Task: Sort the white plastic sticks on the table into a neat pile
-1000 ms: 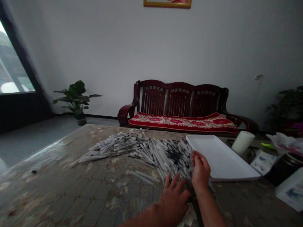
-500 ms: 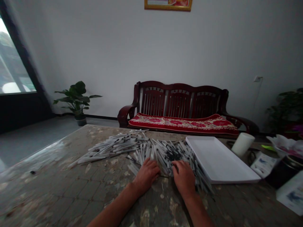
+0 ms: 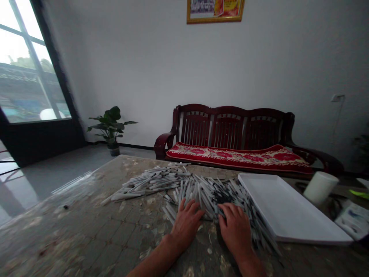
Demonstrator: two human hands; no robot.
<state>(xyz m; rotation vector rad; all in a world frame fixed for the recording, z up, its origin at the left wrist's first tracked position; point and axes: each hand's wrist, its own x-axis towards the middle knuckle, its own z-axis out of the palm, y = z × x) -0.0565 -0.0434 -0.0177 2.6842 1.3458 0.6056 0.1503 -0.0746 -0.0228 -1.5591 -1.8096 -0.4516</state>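
Note:
A wide heap of white and grey pens (image 3: pixel 161 180) lies across the table, with a cluster of black pieces (image 3: pixel 222 197) among them. My left hand (image 3: pixel 187 221) rests at the near edge of the heap, palm down, its fingers spread over several pens and closed on none. To its right, my right hand (image 3: pixel 236 227) is bent inward, thumb and forefinger together around what looks like a grey pen end. Most of that pen is hidden by the fingers. More dark-ended pens lie along the right side of this hand.
A shallow white tray (image 3: pixel 294 209) sits to the right of the heap. Beyond it stand a white roll (image 3: pixel 320 187) and a white box (image 3: pixel 354 219). A small black piece (image 3: pixel 65 207) lies on the patterned table cover (image 3: pixel 100 234). Behind the table is a wooden bench (image 3: pixel 230 127).
The view has swung left and slightly up, so everything appears farther right and lower. My left fingers look more spread. My right hand stays at the pens, its fingers still bent.

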